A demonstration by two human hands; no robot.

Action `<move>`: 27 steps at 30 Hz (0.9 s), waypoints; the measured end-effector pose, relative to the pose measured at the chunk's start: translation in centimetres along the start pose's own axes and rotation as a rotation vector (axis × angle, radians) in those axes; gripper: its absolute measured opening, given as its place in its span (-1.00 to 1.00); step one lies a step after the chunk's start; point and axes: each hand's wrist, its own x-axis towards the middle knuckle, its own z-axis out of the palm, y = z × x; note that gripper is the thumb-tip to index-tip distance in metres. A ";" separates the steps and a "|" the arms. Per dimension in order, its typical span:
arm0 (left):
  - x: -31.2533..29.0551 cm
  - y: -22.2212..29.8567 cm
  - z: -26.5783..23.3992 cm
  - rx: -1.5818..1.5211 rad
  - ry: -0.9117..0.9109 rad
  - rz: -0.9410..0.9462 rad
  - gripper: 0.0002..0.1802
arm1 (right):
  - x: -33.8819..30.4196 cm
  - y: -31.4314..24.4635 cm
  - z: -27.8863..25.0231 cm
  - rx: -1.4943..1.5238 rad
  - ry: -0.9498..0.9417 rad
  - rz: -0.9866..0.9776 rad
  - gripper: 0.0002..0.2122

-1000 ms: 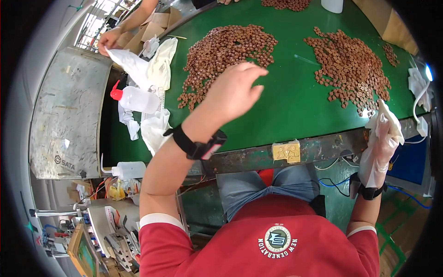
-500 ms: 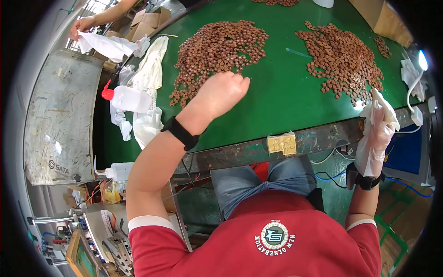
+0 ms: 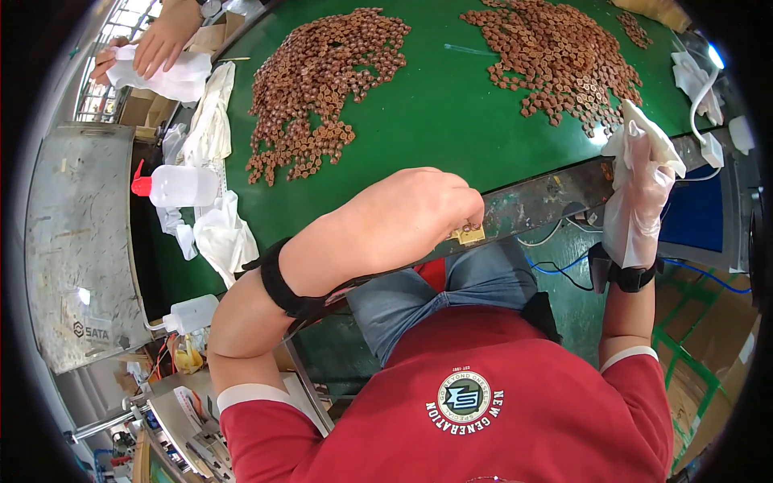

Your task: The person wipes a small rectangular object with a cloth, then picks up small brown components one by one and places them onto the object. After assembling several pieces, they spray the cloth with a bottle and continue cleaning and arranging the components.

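Observation:
My left hand (image 3: 407,213) reaches across the table's near edge. Its fingers are pinched at the yellow block (image 3: 473,236), which they partly cover, and small brown bits show at the fingertips. To the right, my right hand (image 3: 636,197) wears a thin see-through plastic glove and is closed around a folded white cloth (image 3: 656,145), just off the table edge. Two piles of small round brown pieces lie beyond my hands: the left pile (image 3: 322,76) and the right pile (image 3: 560,60).
At the left stand a white squeeze bottle (image 3: 183,187) with a red nozzle, white gloves (image 3: 211,117) and crumpled cloths (image 3: 221,229). Another person's hands (image 3: 165,40) hold a white cloth at the far left. A lamp (image 3: 715,56) with a white cable is at the right.
My left hand has moved from beside the left brown pile back to the yellow block at the near edge. Another person's second hand has come onto their white cloth.

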 end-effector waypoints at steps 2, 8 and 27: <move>0.1 -0.3 0.4 0.057 0.017 0.057 -0.76 | -0.1 -0.1 0.1 -0.024 0.011 -0.012 -0.78; -1.9 1.0 2.1 0.182 0.243 -0.023 -0.66 | -0.3 -0.2 0.3 -0.016 0.048 -0.035 -0.79; -5.4 2.2 6.1 0.506 0.256 -0.146 -0.39 | -0.6 -0.4 0.3 0.006 0.059 0.070 -0.79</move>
